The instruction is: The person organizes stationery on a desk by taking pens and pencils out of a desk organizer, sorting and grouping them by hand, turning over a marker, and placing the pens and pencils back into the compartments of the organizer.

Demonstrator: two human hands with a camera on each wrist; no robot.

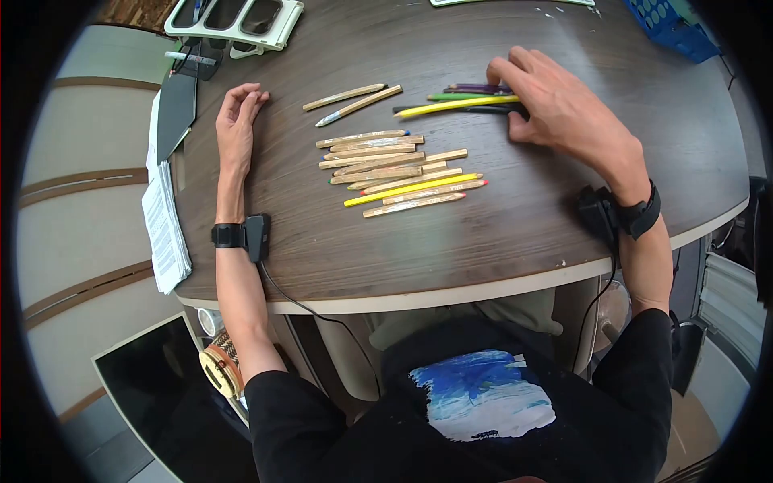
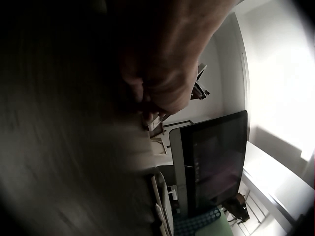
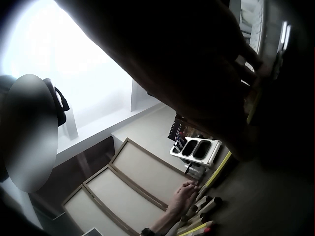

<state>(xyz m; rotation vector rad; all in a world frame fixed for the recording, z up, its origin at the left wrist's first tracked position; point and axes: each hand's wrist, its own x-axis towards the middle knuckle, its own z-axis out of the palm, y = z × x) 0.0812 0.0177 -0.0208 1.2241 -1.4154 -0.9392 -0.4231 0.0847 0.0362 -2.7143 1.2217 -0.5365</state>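
My right hand [image 1: 555, 101] pinches one end of a yellow pencil [image 1: 451, 106], thumb on the near side and fingers curled on the far side. Under and beyond that pencil lie a green pencil [image 1: 459, 97], a purple one [image 1: 475, 88] and dark ones, their right ends hidden by the hand. In the right wrist view the yellow pencil [image 3: 216, 173] runs out from the shadowed fingers. My left hand [image 1: 237, 113] rests on the table with loosely curled fingers and holds nothing. Between the hands lies a row of wooden pencils [image 1: 378, 171], with another yellow pencil [image 1: 411, 191] among them.
Two wooden pencils [image 1: 358, 105] lie apart beyond the row. A white organizer [image 1: 241, 32] stands at the far left, near a marker [image 1: 190, 58]. Papers [image 1: 165, 233] overhang the left edge. At the far right is a blue basket [image 1: 676, 32].
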